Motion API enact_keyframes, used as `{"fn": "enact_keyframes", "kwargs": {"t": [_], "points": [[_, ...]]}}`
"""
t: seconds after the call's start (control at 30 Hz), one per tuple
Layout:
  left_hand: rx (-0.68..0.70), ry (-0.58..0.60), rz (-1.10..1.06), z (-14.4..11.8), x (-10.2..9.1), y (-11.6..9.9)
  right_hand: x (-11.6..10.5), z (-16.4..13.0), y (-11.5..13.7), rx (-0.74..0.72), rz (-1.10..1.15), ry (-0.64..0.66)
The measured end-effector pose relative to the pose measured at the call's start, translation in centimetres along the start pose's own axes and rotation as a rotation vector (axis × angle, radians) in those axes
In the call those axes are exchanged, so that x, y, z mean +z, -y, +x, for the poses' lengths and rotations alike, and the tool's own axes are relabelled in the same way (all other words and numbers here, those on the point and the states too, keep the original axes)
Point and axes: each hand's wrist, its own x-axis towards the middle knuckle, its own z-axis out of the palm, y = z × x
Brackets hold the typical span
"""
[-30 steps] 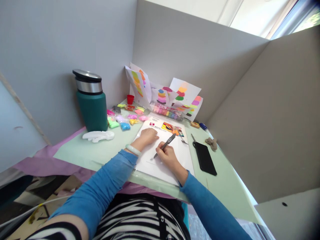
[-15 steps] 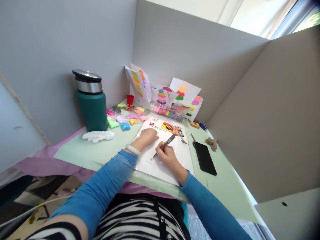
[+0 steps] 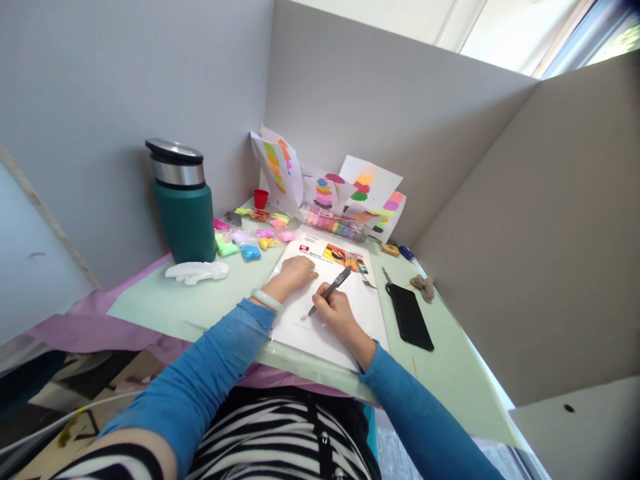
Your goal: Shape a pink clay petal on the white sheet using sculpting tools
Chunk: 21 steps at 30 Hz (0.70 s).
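Right hand: evidently the writing hand, the right hand (image 3: 336,313) was curled shut around a grey pen (image 3: 330,290), fingers pinched low on the barrel so the tip met the paper at a slant, lower centre of the frame.
Left hand: the left hand (image 3: 296,272) lay loosely closed, knuckles up, holding nothing; it pressed on the white sheet (image 3: 320,333), seemingly to keep it from sliding under the pen.
Sheet: it lay flat on the pale green bench (image 3: 200,307) right in front of the person, with a small colour print (image 3: 344,257) at its far edge, just beyond the left hand.
Wrist: a pale bangle (image 3: 267,299) sat at the left wrist, at the blue sleeve's cuff.
Clay packets: small bright packets (image 3: 250,237) lay scattered left of centre, beyond the sheet, near but apart from it.
Flask: a green flask (image 3: 183,200) with a steel lid stood upright at upper left, well apart from the hands.
Colour cards: white cards with colour patches (image 3: 367,187) leaned against the back partition, upright and facing the person.
Phone: a black phone (image 3: 409,316) lay flat just right of the sheet.
White piece: a white moulded shape (image 3: 197,271) rested by the flask's base.
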Motion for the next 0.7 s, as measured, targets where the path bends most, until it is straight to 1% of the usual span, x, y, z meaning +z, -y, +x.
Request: {"fn": "enact_keyframes", "kwargs": {"t": [0.33, 0.7], "points": [[0.002, 0.003, 0.009, -0.05, -0.02, -0.04, 0.07, 0.08, -0.25, -0.023, 0.002, -0.007], [-0.002, 0.000, 0.001, -0.07, -0.12, -0.10, 0.05, 0.06, -0.23, -0.010, 0.012, 0.012]]}}
